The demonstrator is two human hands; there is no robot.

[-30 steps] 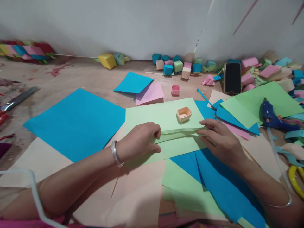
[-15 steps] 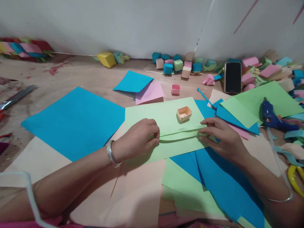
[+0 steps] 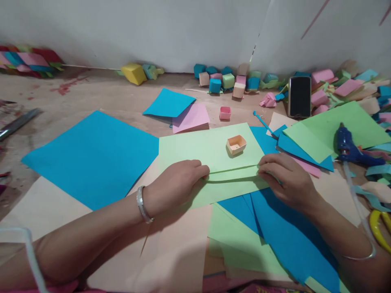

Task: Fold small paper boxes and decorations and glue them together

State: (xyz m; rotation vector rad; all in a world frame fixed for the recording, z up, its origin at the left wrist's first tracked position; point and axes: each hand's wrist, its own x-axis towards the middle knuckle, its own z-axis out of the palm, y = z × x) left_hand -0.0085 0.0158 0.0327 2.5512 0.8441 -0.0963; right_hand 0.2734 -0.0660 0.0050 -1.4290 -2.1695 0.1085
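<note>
A narrow folded strip of light green paper (image 3: 233,174) stretches between my two hands, over a larger light green sheet (image 3: 189,144). My left hand (image 3: 180,183) is closed on the strip's left end, its thumb and forefinger pressed together. At the right end, the fingers of my right hand (image 3: 282,175) pinch the same strip. A small peach open paper box (image 3: 236,145) rests on the green sheet just beyond the strip. Behind the sheet stands a small pink open box (image 3: 225,113).
A large blue sheet (image 3: 94,158) lies left, more blue sheets (image 3: 293,232) lie right. A blue glue gun (image 3: 348,148), yellow-handled scissors (image 3: 377,228) and a phone (image 3: 299,97) are at the right. Paper cubes (image 3: 215,85) line the wall. Metal blades (image 3: 20,122) lie far left.
My right fingers have closed together on the strip's right end. My left hand has shifted slightly right, and its grip is flatter. The strip's two edges lie a little differently.
</note>
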